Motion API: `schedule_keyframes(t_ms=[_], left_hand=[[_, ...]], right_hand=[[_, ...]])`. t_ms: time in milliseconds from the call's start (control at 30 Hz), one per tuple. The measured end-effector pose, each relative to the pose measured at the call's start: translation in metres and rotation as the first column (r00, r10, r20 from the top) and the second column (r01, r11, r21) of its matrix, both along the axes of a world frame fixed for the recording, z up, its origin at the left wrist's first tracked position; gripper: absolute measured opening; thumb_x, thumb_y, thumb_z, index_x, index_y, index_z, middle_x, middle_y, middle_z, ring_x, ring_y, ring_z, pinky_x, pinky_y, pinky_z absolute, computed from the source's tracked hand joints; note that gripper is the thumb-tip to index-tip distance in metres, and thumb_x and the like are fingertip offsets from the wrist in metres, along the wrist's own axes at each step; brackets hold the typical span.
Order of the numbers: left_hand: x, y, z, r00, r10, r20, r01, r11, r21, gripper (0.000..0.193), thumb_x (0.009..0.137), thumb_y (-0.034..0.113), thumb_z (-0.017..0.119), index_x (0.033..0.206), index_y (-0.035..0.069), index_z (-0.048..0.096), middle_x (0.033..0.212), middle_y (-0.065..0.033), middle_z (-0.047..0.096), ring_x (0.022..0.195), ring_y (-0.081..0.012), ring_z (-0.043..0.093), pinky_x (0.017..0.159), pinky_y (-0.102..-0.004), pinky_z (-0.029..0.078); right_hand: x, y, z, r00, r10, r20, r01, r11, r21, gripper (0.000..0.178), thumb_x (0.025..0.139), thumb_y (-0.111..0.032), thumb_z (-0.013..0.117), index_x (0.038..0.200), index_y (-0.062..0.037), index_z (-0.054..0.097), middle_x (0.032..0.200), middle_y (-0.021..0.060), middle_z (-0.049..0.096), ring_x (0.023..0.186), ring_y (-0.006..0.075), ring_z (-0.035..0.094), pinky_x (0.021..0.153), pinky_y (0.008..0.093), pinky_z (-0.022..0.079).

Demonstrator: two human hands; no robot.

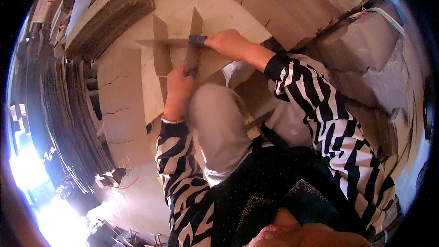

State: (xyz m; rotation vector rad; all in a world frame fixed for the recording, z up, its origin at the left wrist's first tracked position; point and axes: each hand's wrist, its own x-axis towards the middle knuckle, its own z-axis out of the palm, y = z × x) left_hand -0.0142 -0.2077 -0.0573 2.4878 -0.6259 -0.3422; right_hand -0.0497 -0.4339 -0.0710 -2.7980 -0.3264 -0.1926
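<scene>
Thin brown cardboard strips stand on edge on the pale board in front of me. Two upright strips, the left strip (160, 45) and the right strip (195, 32), run away from me, and a cross strip (177, 43) passes between them. My left hand (179, 84) is closed on the near end of the right strip, a dark wrap showing on a finger. My right hand (231, 45) pinches at the right end of the cross strip, with blue wrapping on its fingertips. Whether the strips are fully slotted together I cannot tell.
The pale board (215, 7) lies over my knees' far side. A stack of cardboard strips (114, 16) sits at its far left, and taller cardboard stacks (73, 114) stand at left. Large cardboard bundles (302, 4) fill the far right, with a tied bundle (366, 41) beside them.
</scene>
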Motion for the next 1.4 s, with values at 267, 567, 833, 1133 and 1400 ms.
schedule_keyframes(t_ms=[267,567,833,1133,1400], left_hand=[[-0.069,0.085,0.003,0.995,0.001,-0.099,-0.001,1.0,-0.004,0.048,0.079,0.014,0.063,0.126,0.008,0.053,0.094,-0.0222,0.065,0.088,-0.0401,0.062,0.077,-0.0444,0.049],[-0.155,0.134,0.023,0.619,0.269,0.738,-0.287,0.952,-0.106,0.046,0.083,0.013,0.065,0.127,0.007,0.058,0.14,-0.0224,0.04,0.128,-0.0387,0.042,0.102,-0.0484,0.037],[-0.08,0.079,-0.041,0.661,0.442,0.607,-0.252,0.892,-0.376,0.045,0.091,0.014,0.058,0.134,0.004,0.051,0.144,-0.025,0.037,0.129,-0.039,0.041,0.103,-0.0451,0.038],[-0.01,0.134,0.023,0.912,0.303,0.277,-0.225,0.934,-0.278,0.047,0.088,0.027,0.064,0.126,0.001,0.057,0.109,-0.0197,0.065,0.103,-0.0328,0.062,0.089,-0.0405,0.047],[0.017,0.112,-0.006,0.98,0.159,0.123,-0.168,0.983,0.067,0.037,0.08,0.02,0.057,0.114,0.011,0.065,0.097,-0.0186,0.068,0.092,-0.0361,0.065,0.077,-0.0431,0.052]], right_hand=[[-0.019,-0.05,-0.004,0.976,-0.208,-0.063,0.213,0.974,0.081,0.024,0.074,-0.004,0.058,0.097,-0.0082,0.059,0.088,0.0177,0.062,0.087,0.0378,0.061,0.071,0.0507,0.047],[-0.102,-0.116,0.031,0.702,-0.712,-0.007,0.679,0.673,-0.293,0.07,0.071,-0.037,0.078,0.131,-0.013,0.051,0.151,0.0083,0.031,0.138,0.0315,0.028,0.105,0.0537,0.028],[-0.11,-0.156,0.018,0.652,-0.731,0.203,0.751,0.659,-0.04,0.035,0.08,-0.022,0.067,0.111,-0.008,0.062,0.122,0.0172,0.058,0.117,0.0352,0.051,0.092,0.0514,0.042],[-0.102,0.003,0.092,0.947,-0.196,0.256,0.066,0.895,0.44,0.027,0.083,-0.021,0.067,0.098,-0.0033,0.054,0.081,0.0237,0.062,0.078,0.0467,0.058,0.065,0.0515,0.046],[-0.051,0.069,0.054,0.999,0.034,0.038,-0.046,0.922,0.385,0.037,0.076,-0.007,0.062,0.111,-0.0006,0.05,0.085,0.0269,0.061,0.083,0.0469,0.059,0.069,0.0534,0.044]])
